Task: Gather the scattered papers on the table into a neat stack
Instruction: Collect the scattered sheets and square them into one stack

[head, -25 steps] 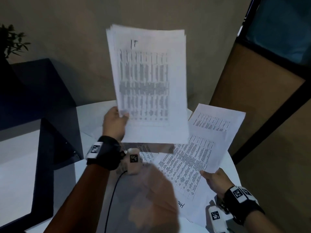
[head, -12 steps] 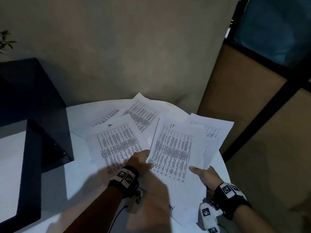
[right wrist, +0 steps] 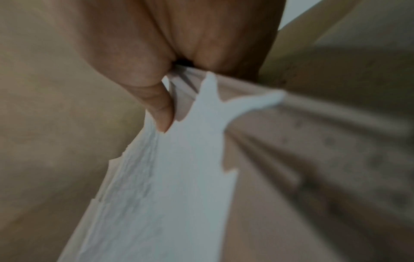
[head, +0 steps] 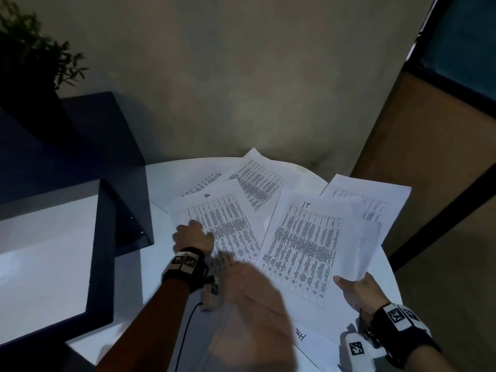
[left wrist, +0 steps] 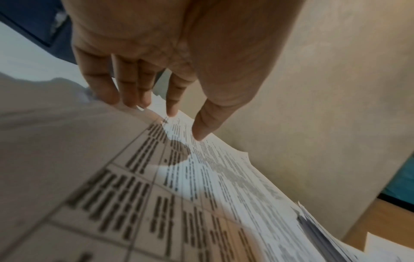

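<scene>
On the round white table (head: pixel 158 183), thin printed papers (head: pixel 225 224) lie fanned and overlapping, limp sheets probably best slid by their edges. At the left wrist, the left hand (left wrist: pixel 156 53) reaches palm down, straight fingertips (left wrist: pixel 172 108) touching one sheet. At the right wrist, the right hand (right wrist: pixel 179 35) pinches a floppy sheaf (right wrist: pixel 170 177) by its corner.

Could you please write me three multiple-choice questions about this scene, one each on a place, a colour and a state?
1. What does the left hand touch? A) a mug B) a printed sheet C) a keyboard
2. What colour is the table? A) red B) green C) white
3. What is the right hand doing? A) gripping a bundle of sheets B) hanging empty C) waving
Key: 1 B, its fingertips meet the page; 2 C, the bare top shows white; 3 A, its thumb clamps the bundle's edge.
</scene>
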